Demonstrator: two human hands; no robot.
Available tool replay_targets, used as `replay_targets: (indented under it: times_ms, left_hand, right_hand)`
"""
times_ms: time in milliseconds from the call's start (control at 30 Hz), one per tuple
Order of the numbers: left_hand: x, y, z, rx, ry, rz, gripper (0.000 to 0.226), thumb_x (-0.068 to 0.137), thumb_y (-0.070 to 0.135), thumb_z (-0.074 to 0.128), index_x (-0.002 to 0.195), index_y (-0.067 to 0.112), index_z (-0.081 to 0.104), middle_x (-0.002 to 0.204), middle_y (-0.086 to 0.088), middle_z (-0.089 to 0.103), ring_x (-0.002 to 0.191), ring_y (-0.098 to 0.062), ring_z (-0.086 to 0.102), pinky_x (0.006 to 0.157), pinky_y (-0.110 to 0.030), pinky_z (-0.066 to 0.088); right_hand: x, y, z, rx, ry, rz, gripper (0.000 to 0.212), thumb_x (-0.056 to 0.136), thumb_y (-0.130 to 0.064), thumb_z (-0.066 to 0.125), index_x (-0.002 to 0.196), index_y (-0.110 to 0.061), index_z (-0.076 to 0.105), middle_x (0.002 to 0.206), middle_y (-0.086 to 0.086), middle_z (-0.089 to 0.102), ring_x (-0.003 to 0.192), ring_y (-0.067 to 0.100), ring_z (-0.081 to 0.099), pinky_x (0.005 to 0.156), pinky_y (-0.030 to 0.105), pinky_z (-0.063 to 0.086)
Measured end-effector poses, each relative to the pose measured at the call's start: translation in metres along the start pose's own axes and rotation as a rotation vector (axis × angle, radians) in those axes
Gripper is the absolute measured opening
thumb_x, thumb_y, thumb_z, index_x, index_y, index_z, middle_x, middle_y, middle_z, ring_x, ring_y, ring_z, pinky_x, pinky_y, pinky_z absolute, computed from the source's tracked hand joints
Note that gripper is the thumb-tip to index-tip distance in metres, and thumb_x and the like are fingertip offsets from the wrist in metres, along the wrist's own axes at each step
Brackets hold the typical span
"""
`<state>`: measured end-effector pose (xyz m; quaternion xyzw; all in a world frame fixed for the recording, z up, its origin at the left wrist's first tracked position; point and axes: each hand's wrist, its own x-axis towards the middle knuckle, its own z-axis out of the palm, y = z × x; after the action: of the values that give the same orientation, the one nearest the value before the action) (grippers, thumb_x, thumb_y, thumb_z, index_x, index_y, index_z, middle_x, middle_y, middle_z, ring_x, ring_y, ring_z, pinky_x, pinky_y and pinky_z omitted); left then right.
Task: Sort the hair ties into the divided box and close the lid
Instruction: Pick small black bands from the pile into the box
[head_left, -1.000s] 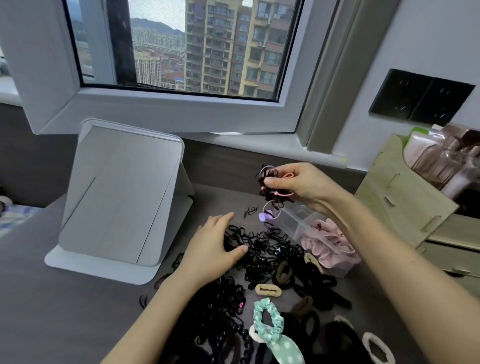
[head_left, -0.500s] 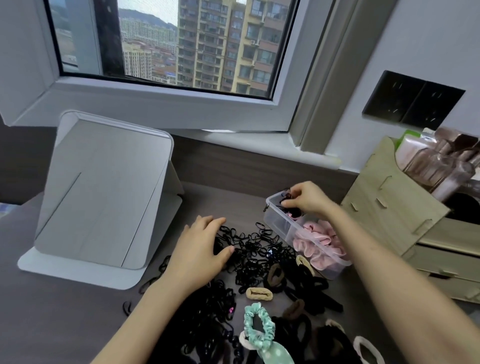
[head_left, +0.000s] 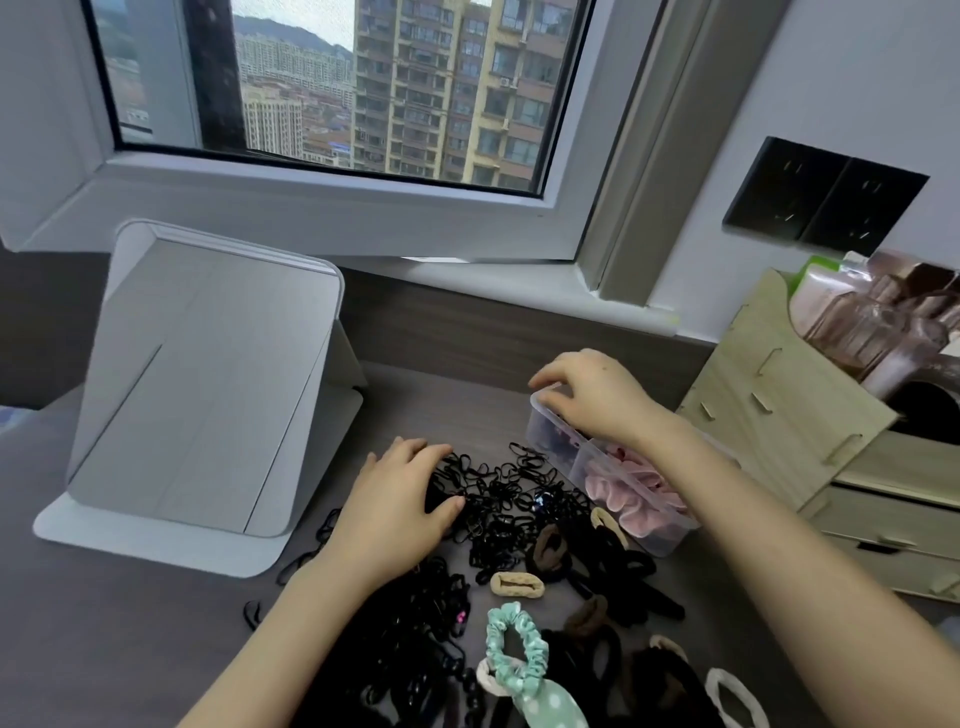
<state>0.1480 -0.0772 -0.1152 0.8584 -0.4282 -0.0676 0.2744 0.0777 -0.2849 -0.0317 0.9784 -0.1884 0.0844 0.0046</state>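
A clear divided box (head_left: 550, 447) stands on the desk right of centre. Its near compartment holds pink scrunchies (head_left: 631, 486); dark ties with a bit of pink lie in the far one. My right hand (head_left: 592, 397) reaches down into that far compartment, fingers curled; whether it still holds ties is hidden. My left hand (head_left: 397, 501) rests flat, fingers spread, on a heap of small black hair ties (head_left: 506, 491). Closer to me lie thicker black, brown and beige ties, a beige tie (head_left: 517, 584) and a mint green scrunchie (head_left: 517, 647).
A white folding mirror stand (head_left: 208, 395) sits at the left of the desk. A wooden organiser (head_left: 769, 410) with bottles and drawers stands right of the box. Behind are the window sill and a wall with black sockets (head_left: 823, 200).
My right hand, which held a bunch of ties up in the air, came down into the box's far compartment. My left hand stayed on the black heap.
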Motion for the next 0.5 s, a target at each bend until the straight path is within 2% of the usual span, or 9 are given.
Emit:
replay_targets:
  times_ms: [133,233,367,433,500]
  left_hand:
    - [-0.002,-0.001,-0.002,0.009,-0.003,-0.011,0.057,0.089,0.042,0.05,0.141,0.027,0.033,0.15,0.001,0.033,0.142,-0.02,0.026,0.12,-0.042,0.014]
    - [-0.002,-0.002,-0.003,0.045,-0.028,-0.029,0.058,0.09,0.043,0.048,0.143,0.027,0.029,0.151,-0.001,0.031,0.143,-0.021,0.024,0.118,-0.044,0.012]
    - [-0.003,-0.004,-0.003,0.096,-0.122,-0.077,0.06,0.091,0.046,0.044,0.145,0.027,0.024,0.154,-0.006,0.026,0.145,-0.025,0.018,0.118,-0.048,0.011]
    - [-0.004,-0.005,-0.003,0.072,-0.155,-0.081,0.059,0.092,0.044,0.043,0.145,0.025,0.025,0.153,-0.007,0.028,0.144,-0.024,0.022,0.118,-0.046,0.014]
    - [-0.003,-0.005,-0.003,0.027,-0.158,-0.07,0.056,0.092,0.042,0.044,0.144,0.025,0.028,0.152,-0.006,0.031,0.142,-0.024,0.028,0.118,-0.046,0.018]
  right_hand:
    - [-0.016,-0.027,0.024,-0.328,-0.091,-0.197,0.028,0.089,-0.011,0.047,0.113,-0.013,0.061,0.115,0.005,0.061,0.11,0.025,0.049,0.078,0.035,0.044]
    - [-0.026,-0.041,0.051,-0.389,-0.227,-0.112,0.023,0.089,-0.006,0.046,0.112,-0.005,0.05,0.113,0.013,0.062,0.106,0.031,0.056,0.076,0.036,0.046]
    - [-0.031,-0.053,0.065,-0.264,-0.344,0.029,0.03,0.091,-0.011,0.042,0.119,-0.001,0.046,0.122,0.021,0.055,0.114,0.038,0.047,0.088,0.041,0.043]
    - [-0.033,-0.062,0.058,-0.102,-0.384,0.001,0.033,0.091,-0.01,0.039,0.122,-0.006,0.05,0.126,0.018,0.056,0.119,0.036,0.045,0.093,0.04,0.041]
    - [-0.036,-0.066,0.04,0.121,-0.389,0.01,0.04,0.093,-0.008,0.038,0.131,-0.014,0.05,0.135,0.011,0.055,0.124,0.029,0.048,0.098,0.032,0.041]
